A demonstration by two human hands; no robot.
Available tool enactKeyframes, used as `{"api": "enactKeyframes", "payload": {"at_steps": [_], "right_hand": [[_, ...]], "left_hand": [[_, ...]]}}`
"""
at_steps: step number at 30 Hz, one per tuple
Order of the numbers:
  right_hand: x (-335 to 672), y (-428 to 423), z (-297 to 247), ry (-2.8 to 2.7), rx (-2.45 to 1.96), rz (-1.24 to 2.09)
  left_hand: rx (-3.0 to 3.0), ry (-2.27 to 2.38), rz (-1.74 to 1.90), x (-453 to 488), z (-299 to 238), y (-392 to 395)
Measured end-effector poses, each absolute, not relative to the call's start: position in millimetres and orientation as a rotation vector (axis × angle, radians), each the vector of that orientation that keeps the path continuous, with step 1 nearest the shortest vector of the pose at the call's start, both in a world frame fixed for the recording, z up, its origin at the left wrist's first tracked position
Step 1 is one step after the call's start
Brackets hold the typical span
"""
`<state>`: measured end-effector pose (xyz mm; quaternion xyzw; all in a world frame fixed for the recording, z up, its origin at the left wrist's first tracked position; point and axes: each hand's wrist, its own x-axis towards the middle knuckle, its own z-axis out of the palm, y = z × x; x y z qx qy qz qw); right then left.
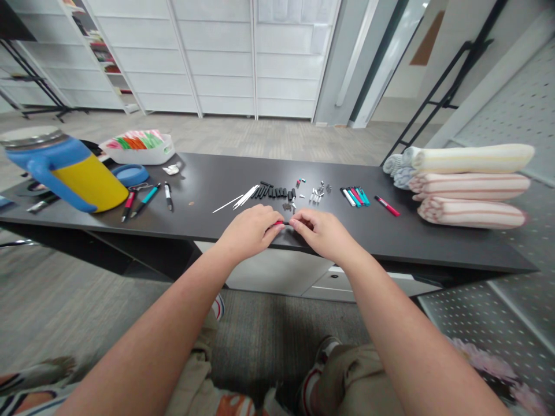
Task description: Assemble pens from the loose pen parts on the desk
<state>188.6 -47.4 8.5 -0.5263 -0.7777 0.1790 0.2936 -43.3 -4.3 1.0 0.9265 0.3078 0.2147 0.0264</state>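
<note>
Over the front part of the dark desk, my left hand (251,229) pinches the red end of a thin red-and-black pen part (281,223). My right hand (318,230) has its fingertips closed on the black end of the same piece. Just beyond my hands lie white refill tubes (246,197), black grip sleeves (277,192) and small metal and white pen pieces (318,193). Coloured pen barrels (355,196) lie side by side to the right, with a single red pen (387,206) past them.
On the left of the desk (208,173) stand a big blue-and-yellow mug (87,179), a white basket (143,151) of colourful packets and several pens (146,200). Rolled towels (472,185) are stacked at the right end. White drawers (277,270) sit below.
</note>
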Motion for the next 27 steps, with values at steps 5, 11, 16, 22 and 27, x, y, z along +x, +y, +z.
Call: {"api": "enactKeyframes", "payload": {"at_steps": [5, 11, 16, 22, 27], "right_hand": [[187.5, -47.4, 9.0, -2.029, -1.451, 0.500], [188.5, -48.0, 9.2, -2.074, -1.416, 0.471], [188.4, -47.7, 8.0, -2.025, -1.466, 0.492], [187.2, -47.7, 9.3, -2.054, -1.450, 0.493], [187.7, -48.8, 10.8, -2.062, -1.454, 0.491]], "left_hand": [[2.850, 0.948, 0.677, -42.9, 0.9, -4.1], [2.867, 0.951, 0.657, -42.5, 1.2, -4.2], [2.862, 0.957, 0.669, -43.1, 0.9, -4.2], [2.860, 0.957, 0.657, -43.0, 1.6, -4.3], [2.854, 0.956, 0.657, -43.2, 1.8, -4.5]]}}
